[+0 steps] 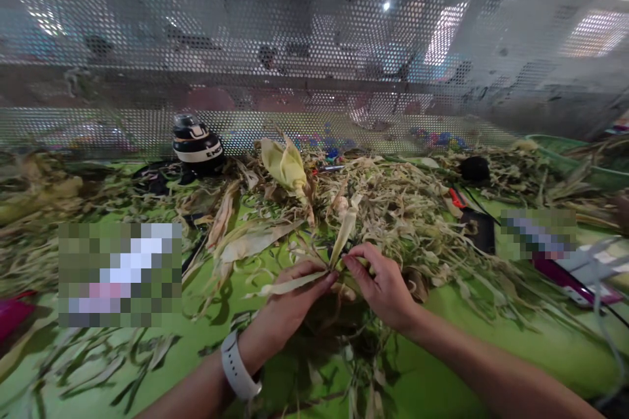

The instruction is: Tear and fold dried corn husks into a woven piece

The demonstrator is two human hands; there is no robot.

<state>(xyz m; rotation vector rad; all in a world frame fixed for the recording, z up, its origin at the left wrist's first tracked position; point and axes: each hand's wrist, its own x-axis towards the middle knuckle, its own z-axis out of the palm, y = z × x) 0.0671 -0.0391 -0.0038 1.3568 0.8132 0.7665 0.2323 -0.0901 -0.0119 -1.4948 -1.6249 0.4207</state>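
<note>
My left hand [299, 285], with a white watch band [238, 366] on the wrist, is closed around the base of a small bunch of dried corn husk strips [343, 236]. One pale strip stands up from the bunch, and another lies across the left fingers. Close on its right, my right hand [383, 281] pinches at the same base with thumb and forefinger. What exactly lies between those fingertips is too small to make out. A larger folded corn husk [282, 167] stands beyond my hands, and a broad flat husk [255, 242] lies to their left.
Husk scraps [407, 196] cover much of the green table [442, 366]. A black-and-white lidded container [197, 147] stands at the back left, before a perforated metal screen [295, 33]. To the right are a black object [479, 230], a cable [597, 294] and a green basket [565, 147].
</note>
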